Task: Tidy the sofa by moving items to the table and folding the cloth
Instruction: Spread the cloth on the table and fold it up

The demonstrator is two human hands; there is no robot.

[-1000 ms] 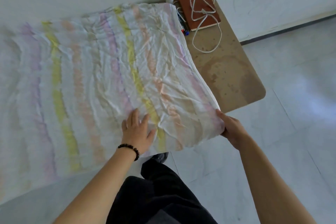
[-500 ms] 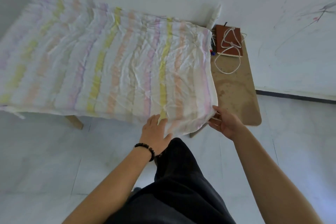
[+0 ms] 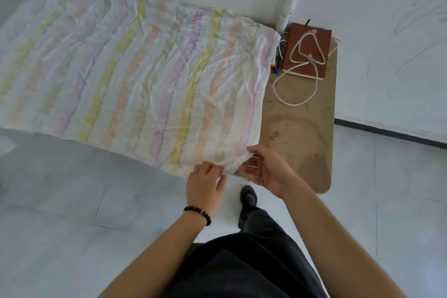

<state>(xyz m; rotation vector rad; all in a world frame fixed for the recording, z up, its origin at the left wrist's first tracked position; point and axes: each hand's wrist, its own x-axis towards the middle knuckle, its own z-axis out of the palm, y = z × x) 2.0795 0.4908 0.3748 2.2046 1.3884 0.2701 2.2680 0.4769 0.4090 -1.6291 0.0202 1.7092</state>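
Note:
A wrinkled white cloth [image 3: 145,75] with yellow, pink and purple stripes lies spread flat across the left and middle of the view. Its near right corner hangs over the front edge. My left hand [image 3: 205,184], with a black bead bracelet on the wrist, pinches that corner from the left. My right hand [image 3: 266,169] grips the same corner from the right, fingers under the fabric. To the right sits a brown table [image 3: 302,128]. On it lie a brown notebook [image 3: 307,53], a white cord [image 3: 297,84] and pens [image 3: 275,65].
A white bottle [image 3: 287,12] stands at the table's far left corner against the white wall. Pale floor tiles fill the foreground. My dark trouser leg and black shoe [image 3: 248,196] are just below the hands. A dark skirting line runs at right.
The view has pulled back, showing more of the cloth. My left hand slid from flat on the cloth to its near right corner, beside my right hand, which stays on that corner.

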